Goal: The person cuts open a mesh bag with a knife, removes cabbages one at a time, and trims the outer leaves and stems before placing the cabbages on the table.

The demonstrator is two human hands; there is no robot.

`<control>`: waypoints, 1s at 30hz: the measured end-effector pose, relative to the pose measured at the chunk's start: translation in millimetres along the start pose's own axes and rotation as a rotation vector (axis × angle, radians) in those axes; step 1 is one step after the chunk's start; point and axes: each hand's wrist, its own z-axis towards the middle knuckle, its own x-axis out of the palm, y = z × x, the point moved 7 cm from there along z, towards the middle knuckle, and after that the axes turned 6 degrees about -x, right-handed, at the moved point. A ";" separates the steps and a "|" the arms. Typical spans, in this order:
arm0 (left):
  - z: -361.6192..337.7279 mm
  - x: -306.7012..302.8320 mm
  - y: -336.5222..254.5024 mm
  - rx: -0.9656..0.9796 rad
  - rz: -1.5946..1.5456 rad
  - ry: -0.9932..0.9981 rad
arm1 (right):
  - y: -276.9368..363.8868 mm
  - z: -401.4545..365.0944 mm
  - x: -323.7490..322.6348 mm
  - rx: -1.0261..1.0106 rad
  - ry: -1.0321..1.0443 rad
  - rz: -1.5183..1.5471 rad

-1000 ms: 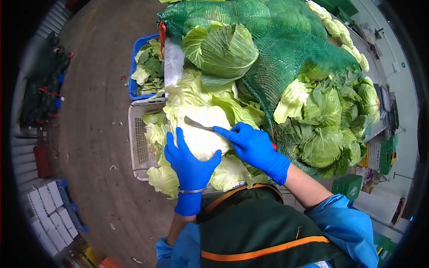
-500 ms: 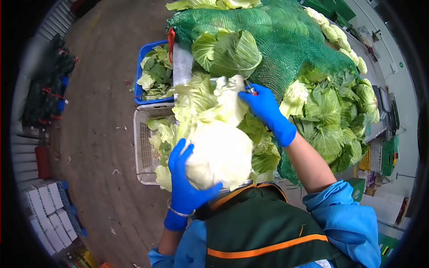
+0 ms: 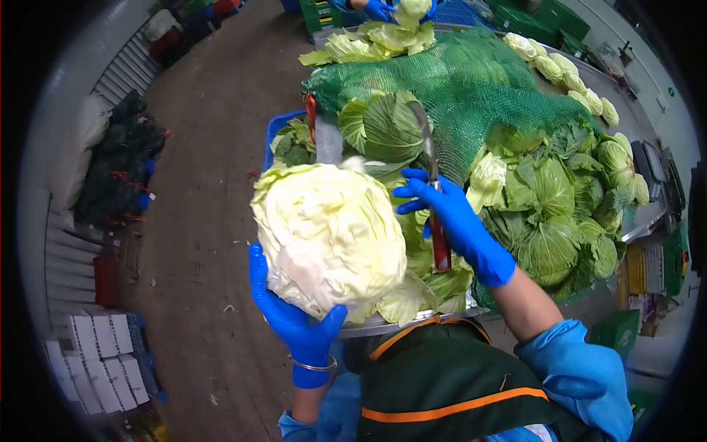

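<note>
A stripped pale cabbage (image 3: 328,236) rests in my left hand (image 3: 298,317), which cups it from below with the thumb and fingers spread around its near side. My blue-gloved right hand (image 3: 468,228) holds a knife (image 3: 440,247) by its reddish handle, with the curved blade pointing away from me. Some of that hand's fingers are stretched toward the cabbage, apart from it. Loose outer leaves (image 3: 412,295) lie beneath the knife on the metal table. Just beyond, a green cabbage (image 3: 390,129) with its outer leaves on sits against a green mesh sack (image 3: 471,70).
Unpeeled cabbages (image 3: 545,221) are heaped to the right, and several pale cabbages (image 3: 549,68) line the table's far right edge. A blue crate (image 3: 269,140) with leaves stands off the left side. At the top, a co-worker's gloved hands (image 3: 379,10) hold another cabbage (image 3: 412,9).
The cabbage has moved up and left, its leafy side now facing me, and the large leaves have come away. The knife now shows plainly. The view has shifted, bringing in a co-worker's hands.
</note>
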 end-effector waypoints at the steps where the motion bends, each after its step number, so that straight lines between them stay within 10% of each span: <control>1: 3.5 4.8 -7.4 0.010 0.010 -0.002 | 28.7 -18.5 23.2 -0.076 0.098 0.000; 7: 3.4 35.3 -56.5 0.281 0.308 -0.075 | 79.1 -40.7 19.1 -0.248 0.256 0.056; 11: 0.1 41.6 -23.4 -0.135 -0.152 -0.116 | 73.5 -36.2 -40.1 -0.161 0.144 0.385; 13: -13.5 59.7 14.9 -0.653 -0.859 -0.108 | 77.2 -38.4 -59.6 -0.166 0.067 0.244; 16: -25.7 102.4 -6.2 -0.769 -1.242 0.082 | 81.2 -48.2 -69.2 -0.148 0.095 0.171; 27: -34.6 137.8 -33.6 -0.460 -0.551 0.003 | 177.5 -85.0 -88.1 -0.664 0.315 -0.016; 30: -38.0 165.0 -36.9 -0.562 -1.037 0.206 | 181.5 -82.6 -107.5 -0.816 0.338 -0.201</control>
